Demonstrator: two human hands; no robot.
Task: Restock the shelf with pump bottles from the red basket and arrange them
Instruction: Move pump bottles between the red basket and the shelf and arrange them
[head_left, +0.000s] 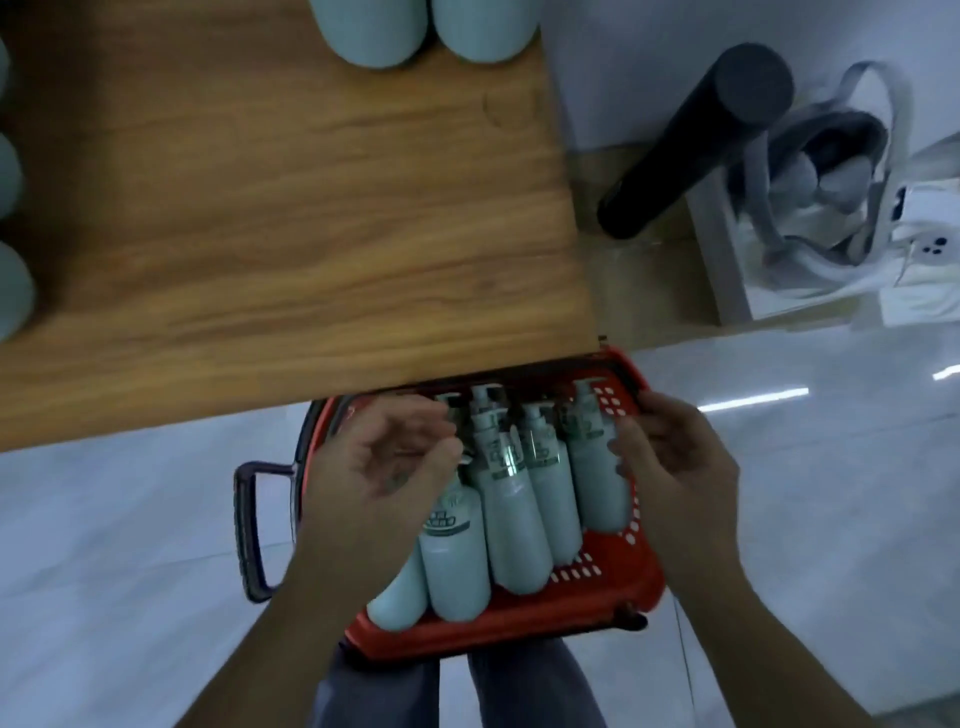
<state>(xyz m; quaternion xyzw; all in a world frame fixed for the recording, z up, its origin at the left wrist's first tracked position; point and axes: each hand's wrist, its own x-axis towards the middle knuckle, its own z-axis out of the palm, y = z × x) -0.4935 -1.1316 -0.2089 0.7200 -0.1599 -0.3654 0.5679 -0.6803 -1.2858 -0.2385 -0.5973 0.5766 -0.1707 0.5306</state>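
Both hands, left and right, hover with grip apart over pump bottles lying in red basket.

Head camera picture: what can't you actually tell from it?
- Bottle count in the red basket: left hand and shelf edge cover some.
- Label text: blurred.
- Shelf bottles: cut off by the top edge.
- Right hand grip on the rightmost bottle: unclear.

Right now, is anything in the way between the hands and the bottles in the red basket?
No. The left hand and right hand are right over the pump bottles in the red basket. Nothing visible lies between them.
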